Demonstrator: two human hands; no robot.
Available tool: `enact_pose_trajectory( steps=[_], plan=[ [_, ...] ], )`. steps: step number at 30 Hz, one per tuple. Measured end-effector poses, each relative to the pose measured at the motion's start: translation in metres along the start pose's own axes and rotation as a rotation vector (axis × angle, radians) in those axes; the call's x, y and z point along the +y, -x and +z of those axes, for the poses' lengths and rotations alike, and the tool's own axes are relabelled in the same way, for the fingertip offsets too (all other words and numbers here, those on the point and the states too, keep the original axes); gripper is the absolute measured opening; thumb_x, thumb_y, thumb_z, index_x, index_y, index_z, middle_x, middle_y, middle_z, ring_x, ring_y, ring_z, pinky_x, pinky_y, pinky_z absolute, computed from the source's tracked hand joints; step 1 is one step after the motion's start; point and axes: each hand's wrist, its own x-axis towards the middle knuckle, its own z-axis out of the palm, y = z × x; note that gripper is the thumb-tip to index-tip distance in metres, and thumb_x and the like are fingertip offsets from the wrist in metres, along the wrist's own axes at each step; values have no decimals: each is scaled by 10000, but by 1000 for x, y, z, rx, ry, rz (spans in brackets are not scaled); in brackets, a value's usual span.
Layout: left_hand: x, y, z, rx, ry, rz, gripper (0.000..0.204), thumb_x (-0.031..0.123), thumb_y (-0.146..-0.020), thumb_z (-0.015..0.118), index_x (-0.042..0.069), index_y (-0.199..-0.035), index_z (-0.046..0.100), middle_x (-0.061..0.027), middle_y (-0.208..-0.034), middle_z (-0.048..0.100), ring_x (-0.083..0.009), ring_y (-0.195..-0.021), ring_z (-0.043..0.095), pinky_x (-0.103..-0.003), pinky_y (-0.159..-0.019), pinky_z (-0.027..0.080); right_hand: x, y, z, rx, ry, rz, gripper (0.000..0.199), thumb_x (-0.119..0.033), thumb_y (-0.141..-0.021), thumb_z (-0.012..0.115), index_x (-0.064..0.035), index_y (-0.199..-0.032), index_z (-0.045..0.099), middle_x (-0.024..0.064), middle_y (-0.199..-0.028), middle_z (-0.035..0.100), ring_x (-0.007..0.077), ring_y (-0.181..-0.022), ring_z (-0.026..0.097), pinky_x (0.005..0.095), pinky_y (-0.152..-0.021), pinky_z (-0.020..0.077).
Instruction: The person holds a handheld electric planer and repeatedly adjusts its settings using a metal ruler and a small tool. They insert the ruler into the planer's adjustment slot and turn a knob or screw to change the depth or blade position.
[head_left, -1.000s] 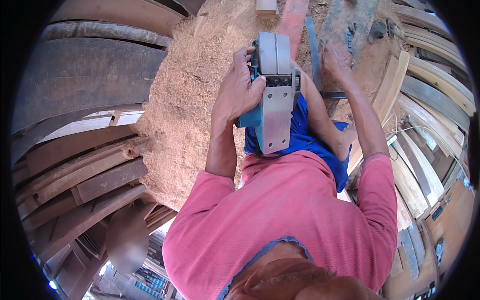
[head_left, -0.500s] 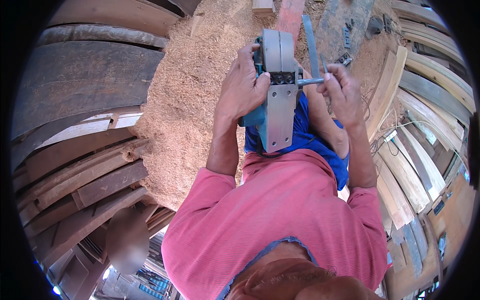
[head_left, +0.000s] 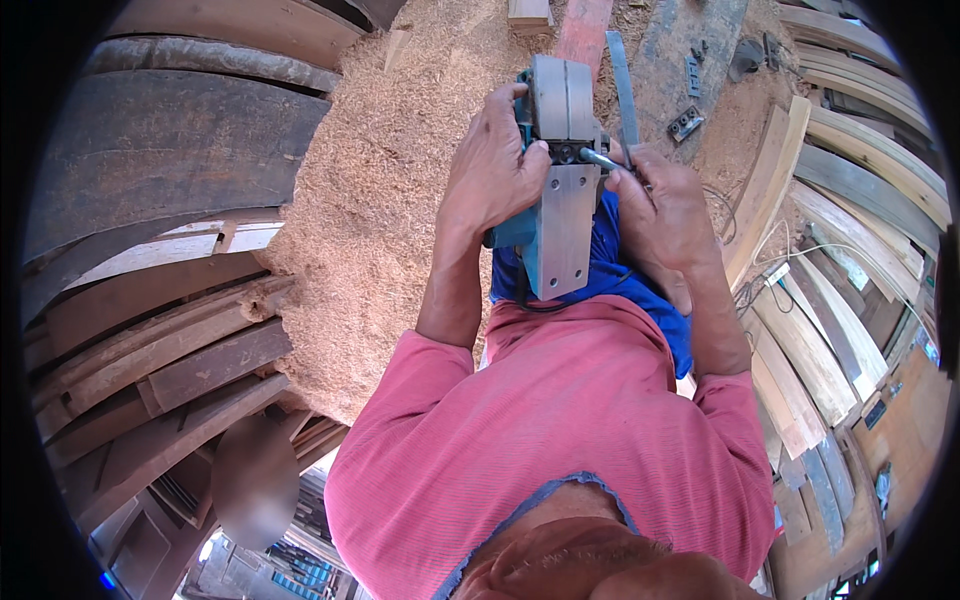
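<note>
An electric hand planer (head_left: 566, 230) with a teal body is turned sole up above my lap, its metal plates facing me. My left hand (head_left: 493, 165) is closed round its left side, thumb near the gap between the plates. In that gap shows a dark cutter drum (head_left: 566, 153) with bolts. My right hand (head_left: 665, 205) is closed on a slim metal box wrench (head_left: 600, 160), whose tip meets the drum's bolts at the right. Whether it is seated on one cannot be made out. A long flat metal strip (head_left: 621, 85) lies just beyond my right hand.
Wood shavings (head_left: 350, 200) cover the ground. Small metal parts, including a dark clamp piece (head_left: 685, 124), lie on a grey board (head_left: 715, 60) ahead. Stacked planks (head_left: 170, 160) line the left, more boards (head_left: 800, 340) and a cable (head_left: 790, 255) the right.
My right hand has moved left toward the planer, bringing the wrench tip from beside the body onto the drum's bolts. The planer has shifted slightly right.
</note>
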Motion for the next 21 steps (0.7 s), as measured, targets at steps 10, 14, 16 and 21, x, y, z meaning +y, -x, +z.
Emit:
enact_pose_trajectory(
  steps=[10,14,16,21],
  plan=[
    [-1,-1,1,38,-22,36,733,195,-934,643,-8,-1574,350,-394,-1423,608,-556,-1320,626,-578,-1135,502,0,-14,-14,-125,353,-162,271,-137,-1034,682,21,-1249,734,208,-969,777,459,-894,749,500,-829,600],
    [-2,0,2,41,-23,12,737,205,-917,644,-19,-1561,365,-377,-1394,623,-553,-1300,624,-587,-1123,504,-3,-16,-10,-115,35,1,262,-143,-1083,641,27,-1260,732,165,-949,791,321,-855,792,405,-788,614],
    [-2,-1,2,44,-15,28,746,206,-916,644,-23,-1566,357,-377,-1390,625,-553,-1297,625,-589,-1121,503,-3,-15,-10,-128,-94,103,261,-148,-1105,622,26,-1261,738,147,-942,791,238,-847,799,361,-776,614],
    [1,-1,0,23,20,-7,753,196,-913,649,-38,-1566,357,-382,-1400,614,-553,-1309,620,-582,-1134,495,39,-32,-18,29,-108,130,283,-164,-1113,615,16,-1290,744,134,-958,771,181,-879,783,343,-801,611]
  ],
)
